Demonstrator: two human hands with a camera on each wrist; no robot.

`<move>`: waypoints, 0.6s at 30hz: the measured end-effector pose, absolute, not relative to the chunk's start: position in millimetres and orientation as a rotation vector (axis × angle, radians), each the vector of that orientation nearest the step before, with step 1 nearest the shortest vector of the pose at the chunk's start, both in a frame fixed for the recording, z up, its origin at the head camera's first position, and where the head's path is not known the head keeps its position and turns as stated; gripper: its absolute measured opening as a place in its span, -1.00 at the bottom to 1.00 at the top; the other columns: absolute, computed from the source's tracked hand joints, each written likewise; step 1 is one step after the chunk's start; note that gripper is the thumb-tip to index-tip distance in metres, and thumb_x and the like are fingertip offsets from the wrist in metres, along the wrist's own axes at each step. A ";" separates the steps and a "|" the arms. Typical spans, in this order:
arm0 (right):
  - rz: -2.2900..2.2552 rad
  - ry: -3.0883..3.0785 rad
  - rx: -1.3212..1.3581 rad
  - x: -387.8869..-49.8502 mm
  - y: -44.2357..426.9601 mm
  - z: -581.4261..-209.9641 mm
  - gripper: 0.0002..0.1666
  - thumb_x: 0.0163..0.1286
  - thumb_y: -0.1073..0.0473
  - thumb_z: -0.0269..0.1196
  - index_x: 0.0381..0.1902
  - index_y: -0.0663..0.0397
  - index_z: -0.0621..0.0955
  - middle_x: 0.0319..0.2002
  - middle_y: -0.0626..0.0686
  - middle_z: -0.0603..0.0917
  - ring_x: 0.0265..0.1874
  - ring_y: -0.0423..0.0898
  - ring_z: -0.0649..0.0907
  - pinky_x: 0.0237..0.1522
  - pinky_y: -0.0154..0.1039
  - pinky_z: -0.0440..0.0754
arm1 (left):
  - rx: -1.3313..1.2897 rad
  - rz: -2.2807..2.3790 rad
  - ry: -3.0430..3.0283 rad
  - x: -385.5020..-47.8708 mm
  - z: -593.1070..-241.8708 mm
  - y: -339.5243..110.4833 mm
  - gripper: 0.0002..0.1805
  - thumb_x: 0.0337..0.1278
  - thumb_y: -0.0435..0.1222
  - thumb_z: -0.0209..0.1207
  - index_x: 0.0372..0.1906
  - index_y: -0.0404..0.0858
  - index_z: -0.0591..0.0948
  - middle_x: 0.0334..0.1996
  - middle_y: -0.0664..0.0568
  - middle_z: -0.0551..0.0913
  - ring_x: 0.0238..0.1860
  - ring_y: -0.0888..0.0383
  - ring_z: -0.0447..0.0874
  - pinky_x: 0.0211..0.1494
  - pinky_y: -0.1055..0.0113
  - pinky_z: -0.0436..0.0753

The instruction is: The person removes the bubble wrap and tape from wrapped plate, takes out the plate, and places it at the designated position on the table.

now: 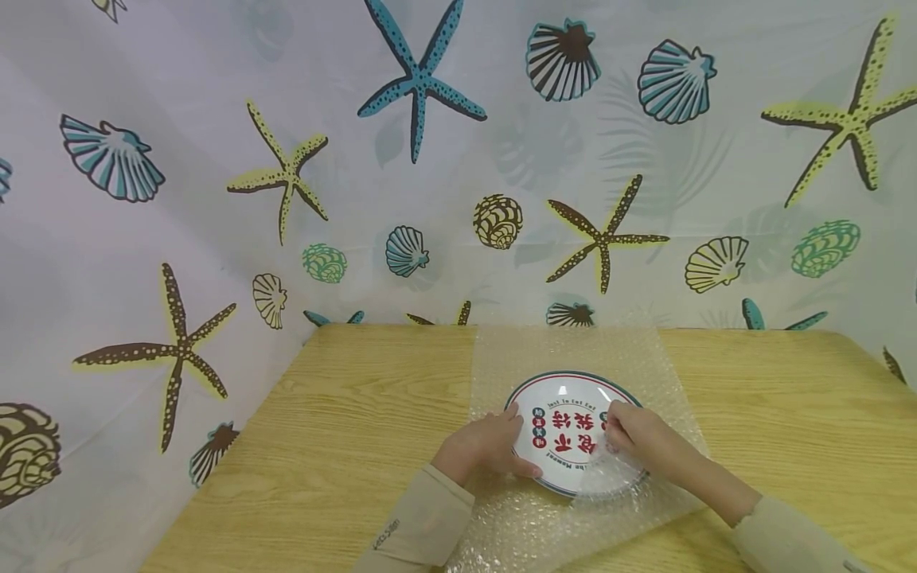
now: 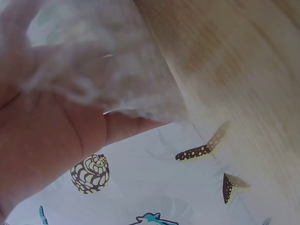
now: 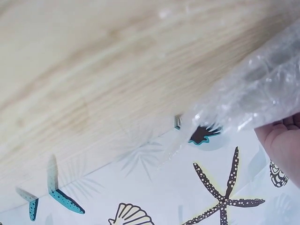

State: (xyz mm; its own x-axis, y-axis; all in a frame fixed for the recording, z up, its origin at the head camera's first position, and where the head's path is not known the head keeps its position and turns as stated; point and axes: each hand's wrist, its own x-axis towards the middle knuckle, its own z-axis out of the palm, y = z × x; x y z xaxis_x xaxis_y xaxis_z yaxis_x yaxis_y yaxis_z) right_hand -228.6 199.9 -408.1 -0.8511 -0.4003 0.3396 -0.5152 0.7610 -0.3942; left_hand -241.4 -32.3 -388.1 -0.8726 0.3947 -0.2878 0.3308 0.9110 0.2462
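Note:
An oval white plate (image 1: 562, 434) with a dark rim and red and blue lettering lies on a sheet of bubble wrap (image 1: 501, 358). My left hand (image 1: 490, 446) grips the plate's left edge, its thumb near the front rim. At the plate's right side, my right hand (image 1: 648, 442) pinches a flap of the wrap, which covers the front right part of the plate. In the left wrist view, clear wrap (image 2: 136, 70) passes in front of the left fingers. The right wrist view shows crinkled wrap (image 3: 262, 89) beside the curled right hand (image 3: 283, 143).
The wrap lies on a wood-grain table (image 1: 372, 398) and reaches its far edge. A white curtain (image 1: 444, 199) printed with starfish and shells hangs behind the table and along the left side.

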 end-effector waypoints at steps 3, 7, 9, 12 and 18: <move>0.710 -2.724 0.714 -228.3 199.9 -407.7 -0.79 0.15 0.43 0.10 -0.55 0.05 0.38 -0.65 -0.17 0.28 -0.63 -0.32 0.28 -0.65 -0.42 0.29 | 0.539 0.256 2.739 -241.0 -387.6 -32.3 -0.05 -0.25 0.13 0.26 0.30 -0.21 0.23 0.35 0.04 0.07 0.28 -0.03 0.11 0.24 0.18 0.21; 0.709 -2.730 0.707 -228.4 199.5 -407.5 -0.78 0.15 0.43 0.09 -0.56 0.04 0.38 -0.66 -0.17 0.28 -0.63 -0.32 0.29 -0.65 -0.42 0.29 | 0.542 0.238 2.738 -241.1 -387.5 -32.3 -0.06 -0.25 0.14 0.25 0.30 -0.21 0.23 0.35 0.04 0.07 0.28 -0.03 0.12 0.23 0.18 0.22; 0.706 -2.731 0.705 -228.6 199.3 -407.2 -0.78 0.15 0.43 0.09 -0.56 0.04 0.38 -0.66 -0.17 0.28 -0.63 -0.32 0.29 -0.64 -0.42 0.29 | 0.546 0.234 2.739 -241.1 -387.7 -32.2 -0.06 -0.24 0.14 0.25 0.30 -0.22 0.24 0.35 0.03 0.07 0.28 -0.03 0.13 0.23 0.18 0.23; 0.702 -2.726 0.710 -228.1 199.4 -407.0 -0.79 0.15 0.43 0.09 -0.55 0.05 0.38 -0.65 -0.17 0.29 -0.63 -0.32 0.29 -0.64 -0.41 0.30 | 0.551 0.232 2.740 -241.2 -387.7 -32.3 -0.06 -0.24 0.14 0.25 0.30 -0.22 0.24 0.35 0.03 0.07 0.27 -0.04 0.13 0.23 0.18 0.23; 0.701 -2.711 0.710 -227.7 200.0 -407.5 -0.80 0.16 0.43 0.11 -0.54 0.06 0.40 -0.63 -0.18 0.33 -0.61 -0.32 0.32 -0.63 -0.41 0.33 | 0.543 0.249 2.738 -241.7 -388.2 -32.1 -0.06 -0.25 0.13 0.26 0.30 -0.21 0.24 0.35 0.04 0.07 0.28 -0.03 0.13 0.23 0.17 0.22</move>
State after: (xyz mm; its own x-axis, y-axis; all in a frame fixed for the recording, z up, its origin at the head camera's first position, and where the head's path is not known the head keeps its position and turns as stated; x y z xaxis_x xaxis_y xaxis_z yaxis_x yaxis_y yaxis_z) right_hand -227.7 200.0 -407.5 -0.8494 -0.3933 0.3518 -0.5145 0.7654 -0.3866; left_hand -241.7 -32.1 -388.2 -0.8700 0.3973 -0.2918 0.3381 0.9117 0.2334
